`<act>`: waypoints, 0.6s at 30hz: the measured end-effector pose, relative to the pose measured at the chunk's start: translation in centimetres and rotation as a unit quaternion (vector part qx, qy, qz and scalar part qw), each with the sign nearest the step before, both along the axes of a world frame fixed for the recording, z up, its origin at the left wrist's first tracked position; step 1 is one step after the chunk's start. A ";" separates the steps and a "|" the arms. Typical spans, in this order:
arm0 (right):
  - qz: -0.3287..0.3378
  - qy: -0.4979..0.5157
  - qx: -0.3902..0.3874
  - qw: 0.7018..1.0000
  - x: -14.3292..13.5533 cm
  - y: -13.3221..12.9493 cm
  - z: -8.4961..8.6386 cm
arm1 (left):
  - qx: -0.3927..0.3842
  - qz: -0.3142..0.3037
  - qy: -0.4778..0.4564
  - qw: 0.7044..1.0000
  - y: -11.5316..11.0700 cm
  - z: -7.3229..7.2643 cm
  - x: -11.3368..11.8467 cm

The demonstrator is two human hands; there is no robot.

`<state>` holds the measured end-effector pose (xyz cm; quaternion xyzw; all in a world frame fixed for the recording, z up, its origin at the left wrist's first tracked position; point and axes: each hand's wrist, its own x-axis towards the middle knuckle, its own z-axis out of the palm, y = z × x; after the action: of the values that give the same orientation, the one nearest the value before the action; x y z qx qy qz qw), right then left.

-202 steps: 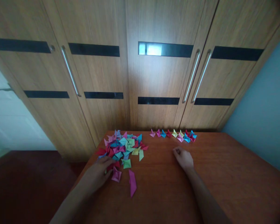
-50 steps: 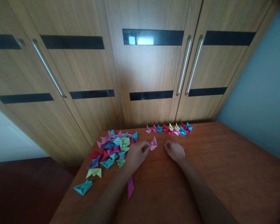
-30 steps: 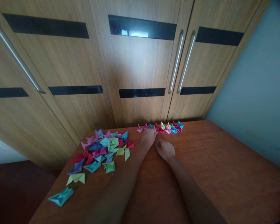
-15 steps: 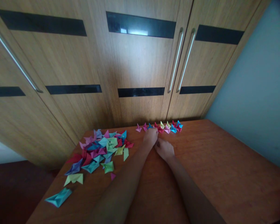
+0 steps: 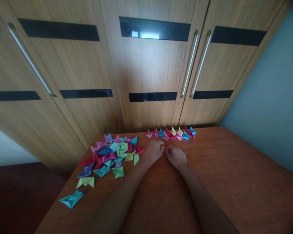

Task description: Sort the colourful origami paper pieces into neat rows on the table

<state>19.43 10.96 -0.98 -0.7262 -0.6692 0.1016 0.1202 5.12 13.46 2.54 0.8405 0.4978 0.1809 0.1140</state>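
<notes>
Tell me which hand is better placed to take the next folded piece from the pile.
Left, I'd judge: the left hand is nearer the pile of folded paper. The right hand lies on the left hand's far side from it and would likely have to reach across.

Single head-worn view, facing forward and angled down, across the near tabletop (image 5: 222, 182), toward wooden doors (image 5: 151, 68).

Your two forearms reach forward from the bottom of the view, the left forearm (image 5: 127, 191) slanting inward to the right and the right forearm (image 5: 200, 191) slanting inward to the left. Your left hand (image 5: 154, 151) has its fingers curled in, back upward. Your right hand (image 5: 176, 156) is loosely fisted just beside it, a narrow gap between them.
</notes>
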 end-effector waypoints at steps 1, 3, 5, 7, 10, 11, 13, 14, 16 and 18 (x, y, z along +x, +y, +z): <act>0.002 -0.003 0.003 1.000 0.0 0.0 -0.1 | 0.000 -0.005 0.005 1.000 -0.9 0.3 -1.3; 0.007 -0.009 0.013 1.000 0.1 -0.1 -0.2 | 0.002 -0.014 0.013 1.000 -2.7 0.9 -4.1; 0.010 -0.013 0.021 1.000 0.1 -0.1 -0.3 | 0.006 -0.017 0.018 1.000 -4.3 1.4 -7.0; 0.012 -0.012 0.024 1.000 0.2 -0.2 -0.4 | 0.018 -0.001 0.014 1.000 -5.7 1.9 -10.0; 0.011 -0.007 0.020 1.000 0.2 -0.3 -0.4 | 0.020 0.030 0.015 0.999 -7.6 2.2 -13.9; 0.011 -0.005 0.019 1.000 0.2 -0.3 -0.4 | 0.021 0.047 0.021 0.998 -8.1 2.2 -15.0; 0.008 -0.002 0.017 1.000 0.1 -0.3 -0.4 | 0.023 0.085 0.032 0.996 -9.0 1.9 -16.9; 0.008 -0.001 0.018 1.000 0.1 -0.3 -0.4 | 0.027 0.101 0.034 0.994 -9.5 1.8 -17.6; 0.007 -0.001 0.023 1.000 0.1 -0.3 -0.5 | 0.040 0.122 0.034 0.991 -10.1 1.3 -18.6; 0.009 -0.001 0.027 1.000 0.1 -0.3 -0.5 | 0.059 0.126 0.032 0.990 -10.6 0.7 -19.1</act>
<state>19.55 10.70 -1.52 -0.7167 -0.6784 0.0841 0.1378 -13.99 2.87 3.28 0.7819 0.5914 0.1957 0.0248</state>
